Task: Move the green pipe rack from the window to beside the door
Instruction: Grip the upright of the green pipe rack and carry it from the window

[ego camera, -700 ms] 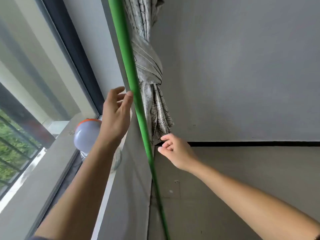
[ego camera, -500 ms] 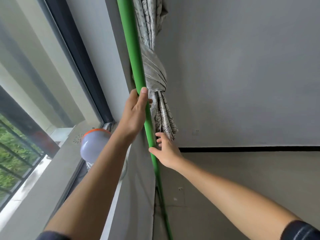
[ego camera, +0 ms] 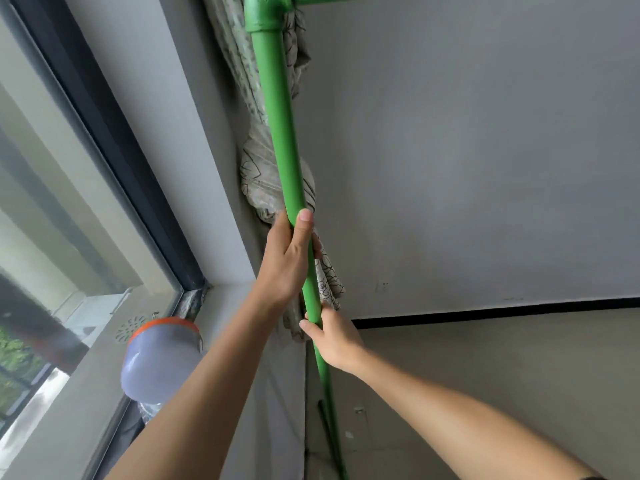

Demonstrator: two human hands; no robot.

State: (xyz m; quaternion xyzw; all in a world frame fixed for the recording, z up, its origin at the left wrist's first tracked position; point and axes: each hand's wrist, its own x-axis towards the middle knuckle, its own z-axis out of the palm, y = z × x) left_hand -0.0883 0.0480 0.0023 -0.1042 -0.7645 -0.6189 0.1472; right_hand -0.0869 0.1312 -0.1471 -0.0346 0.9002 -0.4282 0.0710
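The green pipe rack (ego camera: 282,133) is seen standing in the corner by the window (ego camera: 52,202), its upright post running from an elbow joint (ego camera: 265,12) at 12 o'clock down to the floor (ego camera: 485,375) at 6 o'clock, where its foot is cut off by the frame. A crossbar is carried off to the right from the joint, along the top edge. The post is set just in front of a knotted, patterned curtain (ego camera: 258,174), which is pressed between it and the wall, so the rack is judged to be parked here out of the way, not yet carried toward the door, which is not in view.

The post is gripped at two heights, apparently so that a tall, top-heavy frame can be kept upright while lifted. The left hand (ego camera: 289,261) is closed around the post at mid-frame, thumb laid up along the green tube, fingers wrapped behind it. The right hand (ego camera: 337,337) is closed on the post just below, toward 5 o'clock, its fingers hidden behind the tube. A grey dome-shaped object with an orange band (ego camera: 161,358) is seen on the sill at 8 o'clock, clear of both arms.
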